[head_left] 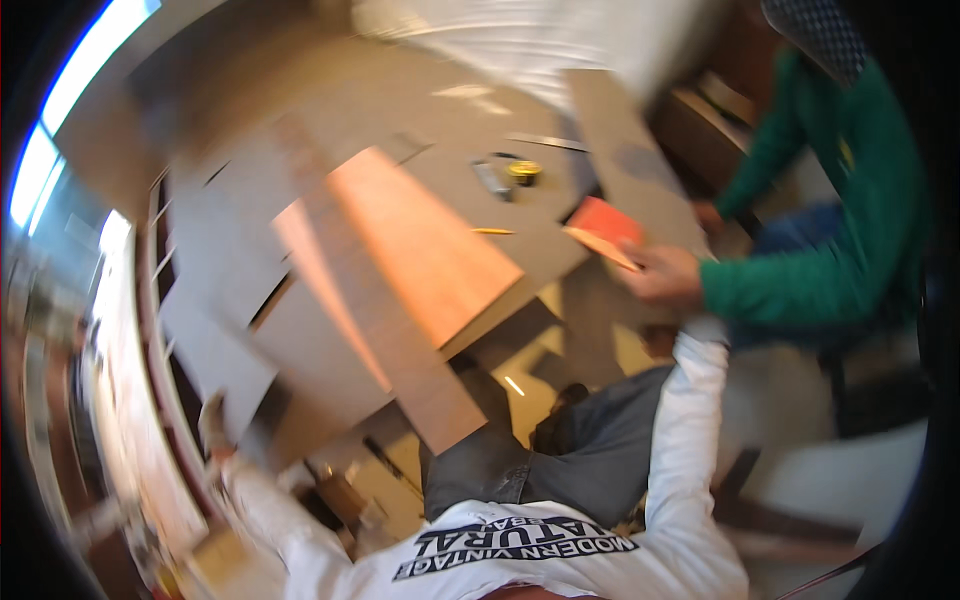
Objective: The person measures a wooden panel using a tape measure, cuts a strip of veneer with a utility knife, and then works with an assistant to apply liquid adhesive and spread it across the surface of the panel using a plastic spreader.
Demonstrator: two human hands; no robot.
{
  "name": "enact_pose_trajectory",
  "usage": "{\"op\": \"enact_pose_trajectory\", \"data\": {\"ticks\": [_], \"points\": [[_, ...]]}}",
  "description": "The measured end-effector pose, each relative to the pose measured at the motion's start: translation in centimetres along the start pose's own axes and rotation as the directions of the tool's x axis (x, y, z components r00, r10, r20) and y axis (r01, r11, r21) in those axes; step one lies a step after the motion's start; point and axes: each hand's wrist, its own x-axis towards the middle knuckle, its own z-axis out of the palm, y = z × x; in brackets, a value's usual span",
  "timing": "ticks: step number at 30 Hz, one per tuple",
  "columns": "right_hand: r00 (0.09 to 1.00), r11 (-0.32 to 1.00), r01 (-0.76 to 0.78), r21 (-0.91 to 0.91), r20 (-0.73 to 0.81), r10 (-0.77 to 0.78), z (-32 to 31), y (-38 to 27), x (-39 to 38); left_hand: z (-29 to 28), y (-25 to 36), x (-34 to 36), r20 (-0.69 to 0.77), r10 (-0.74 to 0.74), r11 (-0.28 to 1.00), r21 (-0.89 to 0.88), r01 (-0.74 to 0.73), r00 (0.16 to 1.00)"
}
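My left hand (213, 430), smeared by motion, is at the lower left beside the corner of a grey board (215, 350). I cannot tell whether it grips the board. My white right sleeve (690, 400) reaches up to a co-worker's green-sleeved forearm; the little that seems to show of my right hand (658, 342) is dark and blurred, its fingers not readable. Just above, the co-worker's hand (665, 277) holds a small red-orange block or folded sheet (605, 230). A long brown board (400, 335) slants over an orange wood panel (425, 250), its near end above my lap.
On the brown work surface (450, 130) lie a yellow tape measure (523, 172), a grey tool (490, 180), a yellow pencil (492, 231) and a metal strip (546, 142). A long board (625, 140) extends beside the co-worker (840, 250) at right. White sheeting (530, 40) hangs behind.
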Motion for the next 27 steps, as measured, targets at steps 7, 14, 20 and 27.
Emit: {"op": "enact_pose_trajectory", "data": {"ticks": [7,14,20,27], "points": [[0.941,0.554,-0.296,0.778,0.140,0.307,4.7,5.1,0.4,-2.2,4.5,-10.9,0.264,0.163,0.598,-0.793,0.117,0.951],[0.982,0.977,-0.182,-0.113,0.017,0.185,3.1,6.4,9.9,13.8,12.4,-16.6,0.144,0.722,0.668,-0.399,-0.628,0.677],[0.117,-0.840,0.129,-0.527,0.849,-0.514,-5.0,8.0,11.6,23.7,19.1,-17.6,0.323,0.778,0.572,-0.720,-0.393,0.540],[0.345,-0.168,0.663,-0.729,0.497,-0.796,-9.7,1.9,15.5,23.0,19.1,-21.8,0.606,0.434,0.655,-0.720,0.229,0.667]]}}
